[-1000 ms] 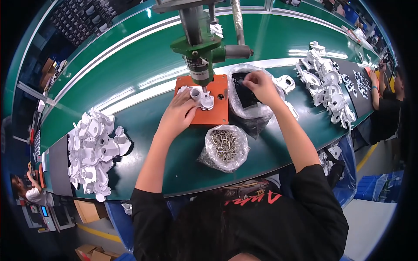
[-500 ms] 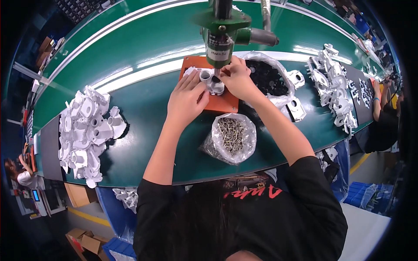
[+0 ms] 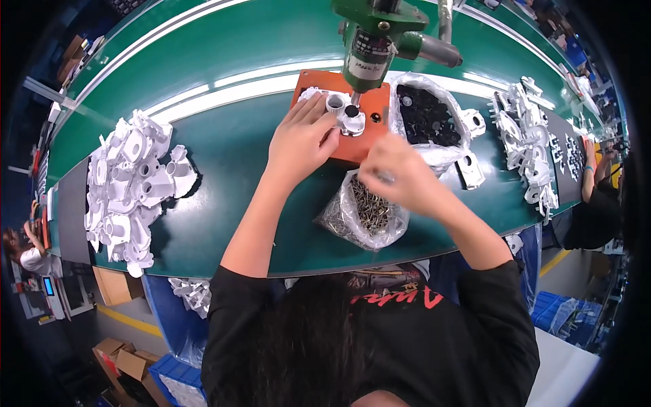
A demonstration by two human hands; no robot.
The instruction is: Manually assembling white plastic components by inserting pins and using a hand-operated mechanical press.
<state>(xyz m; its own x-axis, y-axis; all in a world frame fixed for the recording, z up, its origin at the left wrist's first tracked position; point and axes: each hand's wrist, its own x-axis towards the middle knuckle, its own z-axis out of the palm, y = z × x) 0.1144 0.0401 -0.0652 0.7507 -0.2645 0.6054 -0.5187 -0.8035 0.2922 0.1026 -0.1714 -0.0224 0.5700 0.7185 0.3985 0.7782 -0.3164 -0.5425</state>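
A white plastic housing (image 3: 352, 123) with round sockets lies on an orange fixture plate (image 3: 349, 150). My left hand (image 3: 305, 139) lies over its left side, fingers stretched across it and thumb near its lower edge, holding it against the plate. A small black round piece (image 3: 351, 110) sits on one socket, right under the tip of a green upright power driver (image 3: 366, 61). My right hand (image 3: 401, 173) is above a clear plastic bag of screws (image 3: 373, 214), slightly blurred, fingers curled together. Whatever may be between its fingertips is hidden.
Right of the plate stands a clear bag of black parts (image 3: 430, 115), with loose white pieces (image 3: 469, 171) beside it. White housings are heaped at the left (image 3: 129, 190) and right (image 3: 529, 149). Other people work at both far ends of the green bench.
My right hand has moved from the driver's tip back toward me, over the screw bag. My left hand stays on the housing. The whole view has shifted slightly.
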